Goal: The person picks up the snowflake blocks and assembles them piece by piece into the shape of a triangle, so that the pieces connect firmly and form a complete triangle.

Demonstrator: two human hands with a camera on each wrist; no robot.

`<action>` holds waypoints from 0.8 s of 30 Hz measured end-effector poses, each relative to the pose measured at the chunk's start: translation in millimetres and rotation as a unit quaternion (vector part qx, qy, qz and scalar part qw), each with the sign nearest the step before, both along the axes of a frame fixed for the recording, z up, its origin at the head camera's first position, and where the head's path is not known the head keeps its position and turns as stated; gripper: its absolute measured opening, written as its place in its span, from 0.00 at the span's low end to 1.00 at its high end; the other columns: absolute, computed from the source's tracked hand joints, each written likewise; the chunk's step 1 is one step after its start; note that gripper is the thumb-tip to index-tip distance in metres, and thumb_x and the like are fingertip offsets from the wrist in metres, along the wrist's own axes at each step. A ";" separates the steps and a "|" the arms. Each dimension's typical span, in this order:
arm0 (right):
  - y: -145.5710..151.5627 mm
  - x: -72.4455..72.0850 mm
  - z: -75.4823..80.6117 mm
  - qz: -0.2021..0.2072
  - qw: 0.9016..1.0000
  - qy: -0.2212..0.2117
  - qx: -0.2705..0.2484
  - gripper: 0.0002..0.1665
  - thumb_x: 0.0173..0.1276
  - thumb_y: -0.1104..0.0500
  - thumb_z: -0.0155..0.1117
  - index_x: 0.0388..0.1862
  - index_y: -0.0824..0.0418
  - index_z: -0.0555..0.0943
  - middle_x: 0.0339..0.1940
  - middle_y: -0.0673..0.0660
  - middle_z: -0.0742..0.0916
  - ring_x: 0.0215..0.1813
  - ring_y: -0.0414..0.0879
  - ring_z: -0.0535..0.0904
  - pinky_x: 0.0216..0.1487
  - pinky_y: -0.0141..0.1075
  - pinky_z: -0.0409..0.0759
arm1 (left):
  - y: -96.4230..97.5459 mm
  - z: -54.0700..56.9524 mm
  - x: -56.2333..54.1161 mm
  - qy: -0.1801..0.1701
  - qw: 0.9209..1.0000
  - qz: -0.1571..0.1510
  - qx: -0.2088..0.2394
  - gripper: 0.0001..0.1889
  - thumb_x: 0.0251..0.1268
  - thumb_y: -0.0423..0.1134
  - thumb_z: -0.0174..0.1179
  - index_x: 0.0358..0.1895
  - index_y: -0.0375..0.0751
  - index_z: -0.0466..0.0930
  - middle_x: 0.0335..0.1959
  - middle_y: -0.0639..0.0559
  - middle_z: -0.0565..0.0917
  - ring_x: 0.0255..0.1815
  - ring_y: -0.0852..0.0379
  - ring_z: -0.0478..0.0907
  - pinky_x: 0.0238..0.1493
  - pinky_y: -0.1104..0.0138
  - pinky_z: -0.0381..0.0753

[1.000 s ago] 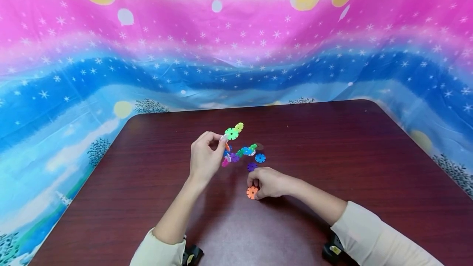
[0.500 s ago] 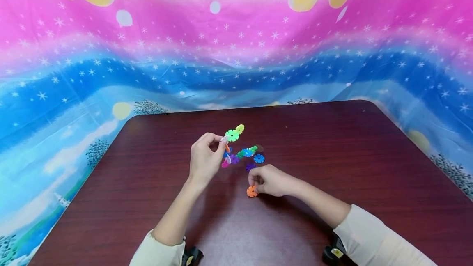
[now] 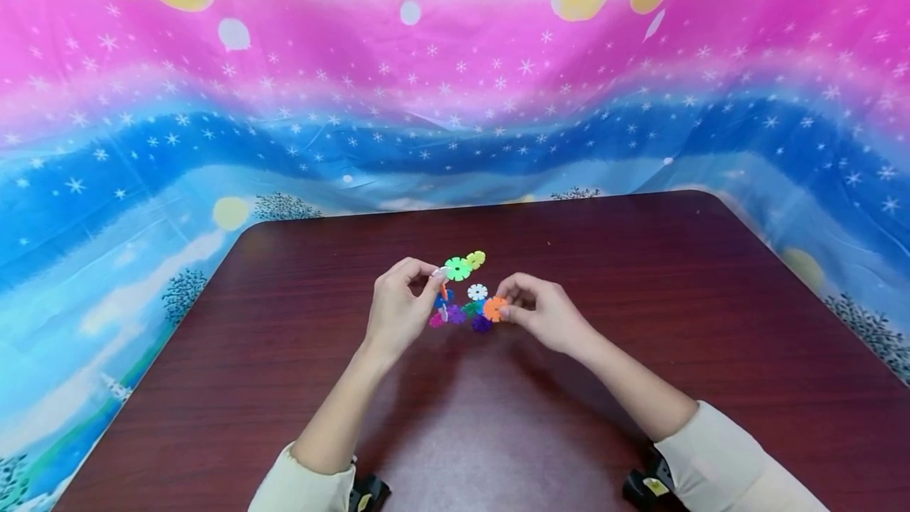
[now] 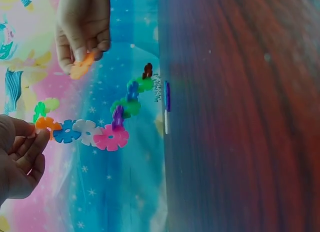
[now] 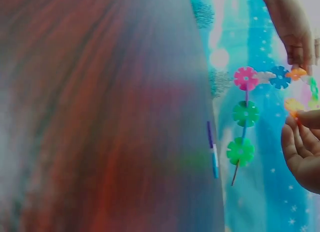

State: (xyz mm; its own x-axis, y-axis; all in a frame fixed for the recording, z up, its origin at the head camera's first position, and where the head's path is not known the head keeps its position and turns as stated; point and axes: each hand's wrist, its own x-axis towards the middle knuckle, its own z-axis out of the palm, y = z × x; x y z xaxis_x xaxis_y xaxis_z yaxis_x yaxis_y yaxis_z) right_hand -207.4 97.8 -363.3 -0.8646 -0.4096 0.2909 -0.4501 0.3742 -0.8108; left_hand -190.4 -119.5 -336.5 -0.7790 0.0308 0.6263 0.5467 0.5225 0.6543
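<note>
In the head view my left hand (image 3: 404, 303) pinches a chain of notched plastic discs held above the table. Its near end includes a bright green disc (image 3: 458, 269) and a yellow disc (image 3: 475, 260). From the fingertips the chain runs through an orange disc (image 4: 48, 124), a blue disc (image 4: 66, 132), a white disc (image 4: 86, 132) and a pink disc (image 4: 111, 138). It bends there toward a brown disc (image 4: 148, 70) at its far end. My right hand (image 3: 543, 310) pinches a loose orange disc (image 3: 494, 309) by its edge, apart from the chain in the left wrist view.
On the dark wooden table (image 3: 640, 275) lie a few loose discs, among them a white disc (image 3: 477, 291) and a purple disc (image 3: 482, 324), below the chain. A patterned cloth (image 3: 455, 101) hangs behind the table. Black devices (image 3: 648, 487) are strapped at both wrists.
My right hand has lifted the orange disc from near the tabletop, up and away from me toward the chain. The left hand's chain has turned and shifted slightly right.
</note>
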 end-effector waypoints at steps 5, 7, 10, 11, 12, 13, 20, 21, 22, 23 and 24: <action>5.4 -3.0 10.0 -0.046 0.994 -0.041 -0.089 0.10 0.60 0.71 0.63 0.41 0.68 0.77 0.29 0.58 0.80 0.31 0.57 0.79 0.32 0.41 0.81 | 0.8 0.7 1.1 0.003 1.000 -0.021 -0.009 0.03 0.56 0.31 0.64 0.29 0.35 0.81 0.25 0.52 0.79 0.26 0.61 0.73 0.24 0.71 0.72; 7.3 -4.3 14.4 -0.059 0.989 -0.059 -0.125 0.11 0.60 0.71 0.62 0.43 0.70 0.76 0.30 0.59 0.80 0.32 0.55 0.80 0.36 0.42 0.81 | 1.3 1.2 1.9 0.005 0.999 -0.030 -0.012 0.02 0.56 0.31 0.64 0.30 0.35 0.81 0.26 0.52 0.79 0.26 0.62 0.73 0.23 0.71 0.73; 9.3 -5.0 21.2 -0.073 0.978 -0.090 -0.175 0.13 0.61 0.71 0.60 0.45 0.73 0.74 0.31 0.60 0.79 0.32 0.51 0.81 0.38 0.40 0.81 | 2.2 1.3 2.4 0.009 0.999 -0.042 -0.015 0.02 0.57 0.31 0.64 0.30 0.35 0.81 0.26 0.52 0.79 0.27 0.62 0.74 0.23 0.71 0.73; 9.7 -4.8 23.4 -0.075 0.974 -0.101 -0.189 0.14 0.62 0.72 0.60 0.46 0.74 0.74 0.32 0.59 0.78 0.32 0.49 0.81 0.39 0.40 0.81 | 2.4 1.2 2.6 0.010 0.999 -0.044 -0.017 0.03 0.57 0.31 0.64 0.31 0.35 0.81 0.26 0.52 0.79 0.27 0.62 0.74 0.23 0.70 0.74; 10.1 -4.8 25.2 -0.077 0.971 -0.110 -0.200 0.14 0.62 0.71 0.59 0.47 0.74 0.73 0.32 0.59 0.78 0.32 0.47 0.81 0.39 0.38 0.81 | 2.7 1.1 2.8 0.011 0.999 -0.047 -0.019 0.03 0.57 0.31 0.64 0.31 0.35 0.81 0.26 0.52 0.79 0.27 0.62 0.74 0.23 0.70 0.74; 10.4 -4.6 26.5 -0.077 0.967 -0.119 -0.210 0.14 0.62 0.71 0.59 0.47 0.75 0.73 0.31 0.58 0.78 0.32 0.46 0.81 0.39 0.37 0.81 | 3.0 0.9 2.8 0.013 0.998 -0.050 -0.021 0.03 0.57 0.32 0.64 0.31 0.35 0.81 0.27 0.52 0.79 0.27 0.62 0.74 0.23 0.70 0.73; 10.8 -4.8 29.0 -0.069 0.955 -0.157 -0.242 0.15 0.63 0.69 0.60 0.48 0.73 0.73 0.30 0.55 0.79 0.32 0.47 0.80 0.39 0.37 0.80 | 3.5 -0.1 3.2 0.018 0.997 -0.062 -0.032 0.03 0.56 0.32 0.64 0.31 0.35 0.81 0.27 0.53 0.79 0.27 0.62 0.73 0.21 0.72 0.73; 10.8 -4.6 29.3 -0.067 0.954 -0.160 -0.243 0.15 0.63 0.69 0.60 0.49 0.73 0.73 0.30 0.55 0.79 0.32 0.46 0.80 0.39 0.37 0.80 | 3.3 -0.4 3.1 0.019 0.997 -0.064 -0.032 0.03 0.57 0.32 0.64 0.32 0.35 0.81 0.27 0.53 0.79 0.27 0.62 0.73 0.21 0.72 0.73; 10.7 -4.4 29.6 -0.066 0.954 -0.164 -0.244 0.16 0.63 0.69 0.60 0.49 0.73 0.73 0.30 0.55 0.79 0.32 0.46 0.80 0.39 0.37 0.80 | 3.3 -0.5 2.9 0.021 0.997 -0.066 -0.032 0.03 0.57 0.32 0.64 0.32 0.35 0.81 0.27 0.53 0.79 0.27 0.62 0.73 0.21 0.72 0.72; 10.7 -4.1 30.0 -0.065 0.953 -0.168 -0.244 0.16 0.63 0.69 0.59 0.49 0.73 0.74 0.30 0.55 0.79 0.31 0.45 0.80 0.39 0.37 0.80 | 3.2 -0.6 2.8 0.022 0.997 -0.067 -0.032 0.03 0.57 0.32 0.64 0.32 0.35 0.81 0.27 0.53 0.79 0.27 0.62 0.73 0.21 0.72 0.72; 10.6 -3.9 30.3 -0.064 0.953 -0.170 -0.243 0.16 0.63 0.69 0.59 0.50 0.74 0.74 0.30 0.55 0.79 0.31 0.45 0.80 0.39 0.37 0.80 | 3.2 -0.9 2.6 0.022 0.997 -0.068 -0.033 0.03 0.57 0.31 0.64 0.32 0.35 0.81 0.28 0.53 0.79 0.26 0.62 0.72 0.21 0.72 0.72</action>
State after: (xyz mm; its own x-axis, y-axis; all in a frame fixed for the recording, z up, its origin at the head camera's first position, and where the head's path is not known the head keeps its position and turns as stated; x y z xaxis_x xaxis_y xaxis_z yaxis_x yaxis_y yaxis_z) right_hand -211.4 108.4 -333.0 -0.9765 -0.1833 0.1130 -0.1059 -0.0480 -0.9932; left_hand -187.8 -116.3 -337.4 -0.7365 0.1759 0.6532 0.6428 0.4830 0.5946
